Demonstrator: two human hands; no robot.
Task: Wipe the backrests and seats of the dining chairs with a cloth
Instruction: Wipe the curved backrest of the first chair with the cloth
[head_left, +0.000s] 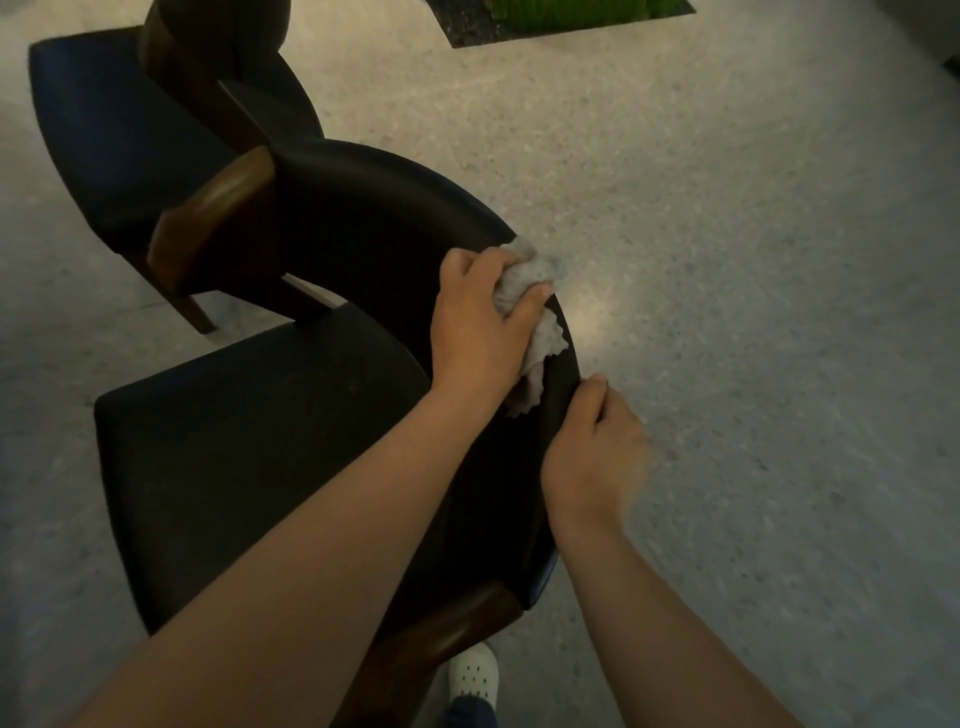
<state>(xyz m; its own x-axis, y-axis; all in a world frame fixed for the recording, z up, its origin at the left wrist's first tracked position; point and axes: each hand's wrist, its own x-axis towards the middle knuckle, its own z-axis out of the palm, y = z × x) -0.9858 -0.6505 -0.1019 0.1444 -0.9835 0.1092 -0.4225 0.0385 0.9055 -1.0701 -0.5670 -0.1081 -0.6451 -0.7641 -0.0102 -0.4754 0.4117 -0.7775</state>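
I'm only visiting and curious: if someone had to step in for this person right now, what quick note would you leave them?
Left hand grips the crumpled grey cloth, pressed on the top edge of the near chair's curved black padded backrest.
Right hand holds that backrest's outer rim.
The near chair's black seat lies below; a second black chair with wooden arms stands beyond.
Done: which surfaces are already wiped cannot be told.
Left: finish this backrest, then the seat and the other chair as needed.
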